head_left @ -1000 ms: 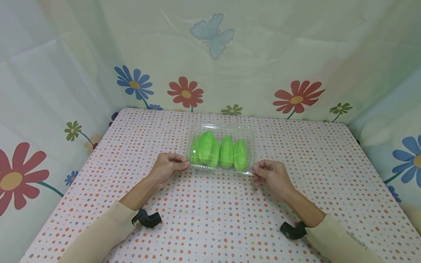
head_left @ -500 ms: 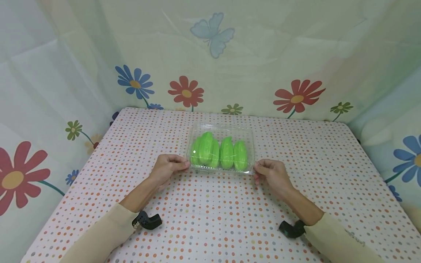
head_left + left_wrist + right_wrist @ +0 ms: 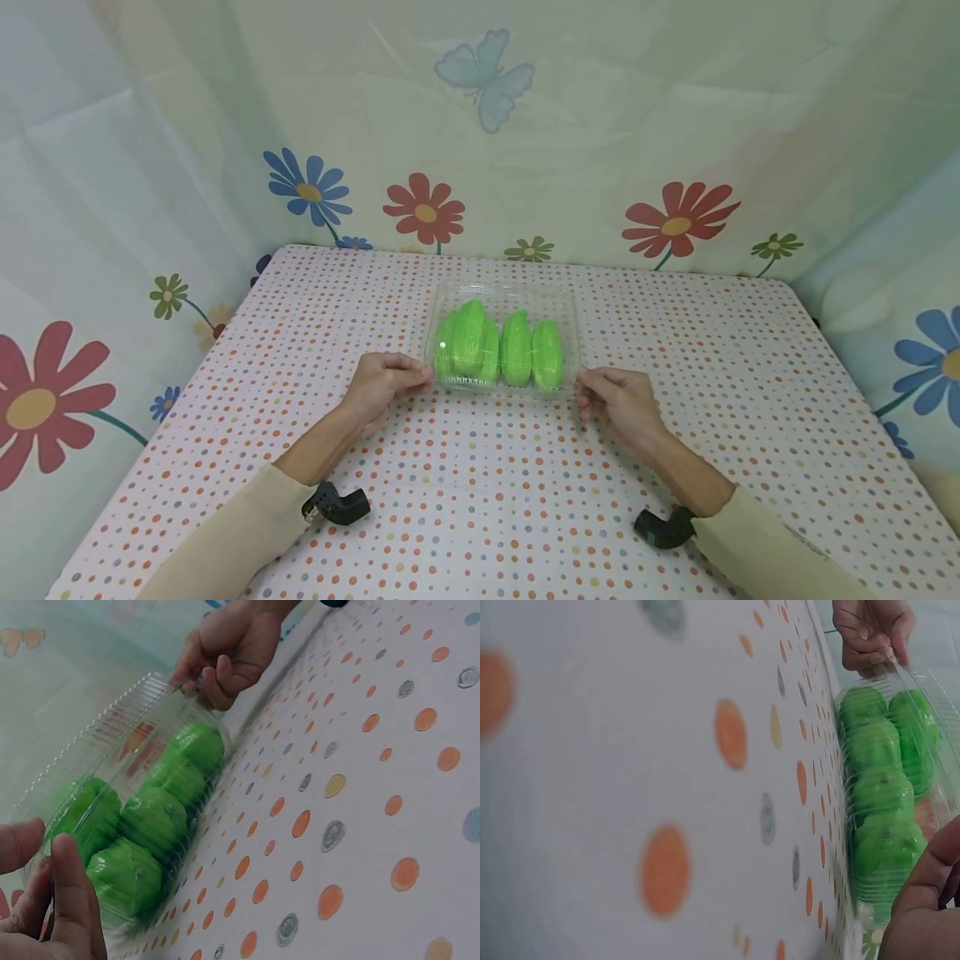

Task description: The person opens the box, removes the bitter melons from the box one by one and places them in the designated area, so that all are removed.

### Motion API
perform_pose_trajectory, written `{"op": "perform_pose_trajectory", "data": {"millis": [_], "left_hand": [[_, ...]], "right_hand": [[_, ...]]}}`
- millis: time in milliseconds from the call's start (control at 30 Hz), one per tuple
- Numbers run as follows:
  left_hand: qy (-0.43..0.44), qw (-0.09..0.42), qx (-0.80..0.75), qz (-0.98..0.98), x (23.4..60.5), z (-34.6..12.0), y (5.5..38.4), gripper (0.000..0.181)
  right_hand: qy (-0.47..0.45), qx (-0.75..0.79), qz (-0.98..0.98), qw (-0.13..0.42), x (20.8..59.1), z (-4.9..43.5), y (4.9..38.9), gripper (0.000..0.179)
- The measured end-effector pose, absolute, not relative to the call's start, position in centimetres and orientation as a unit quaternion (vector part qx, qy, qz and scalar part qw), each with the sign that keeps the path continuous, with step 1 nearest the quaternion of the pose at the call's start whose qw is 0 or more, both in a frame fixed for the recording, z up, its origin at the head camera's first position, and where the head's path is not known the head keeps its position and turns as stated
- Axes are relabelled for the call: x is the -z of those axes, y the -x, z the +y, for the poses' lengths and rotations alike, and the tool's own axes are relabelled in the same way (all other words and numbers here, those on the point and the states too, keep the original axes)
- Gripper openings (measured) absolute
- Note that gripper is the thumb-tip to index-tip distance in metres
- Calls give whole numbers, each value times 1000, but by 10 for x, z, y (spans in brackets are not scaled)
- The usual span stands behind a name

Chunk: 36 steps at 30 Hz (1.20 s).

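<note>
A clear plastic clamshell box [image 3: 504,293] sits on the dotted tablecloth in the head view, its lid down over several bright green, ridged, elongated vegetable-like pieces [image 3: 516,346]. One green piece lies on top of the others at the left end. My left hand [image 3: 381,385] pinches the box's near left corner between thumb and fingers. At the near right corner, my right hand [image 3: 621,406] pinches the rim the same way. Both wrist views show the ribbed wall of the box [image 3: 154,686] with the green pieces inside and a hand at each end.
A white tablecloth [image 3: 480,508] with coloured dots covers the table. Behind and at both sides hang pale curtains [image 3: 570,108] printed with flowers and a butterfly. Each sleeve cuff carries a small black camera [image 3: 337,504].
Both hands keep their hold at the two near corners. The near rim of the box shifts very slightly, and the right wrist moves a little to the left.
</note>
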<state>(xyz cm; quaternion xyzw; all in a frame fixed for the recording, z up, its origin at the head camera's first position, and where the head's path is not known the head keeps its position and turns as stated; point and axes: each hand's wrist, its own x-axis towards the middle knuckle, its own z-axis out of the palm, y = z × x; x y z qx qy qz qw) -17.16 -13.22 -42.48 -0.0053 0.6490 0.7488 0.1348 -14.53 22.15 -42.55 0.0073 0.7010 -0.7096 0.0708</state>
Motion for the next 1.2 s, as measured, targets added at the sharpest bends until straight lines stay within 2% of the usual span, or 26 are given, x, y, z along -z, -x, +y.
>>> {"op": "perform_pose_trajectory", "data": {"millis": [167,400,600,867,1033,1200], "left_hand": [[5,138,-760,635,424,-133,173,9],[-23,148,-763,629,423,-135,173,11],[-34,157,-768,619,423,-135,173,13],[-75,161,-739,650,422,-137,170,19],[-107,157,-725,662,424,-137,170,24],[-100,157,-726,662,429,-136,172,25]], "right_hand": [[-6,717,694,71,426,219,145,45],[-19,724,685,76,425,220,147,37],[-37,680,729,64,418,219,146,43],[-44,545,837,0,407,218,144,43],[-53,546,836,-25,403,215,144,43],[-60,557,827,-41,399,211,144,45]]}}
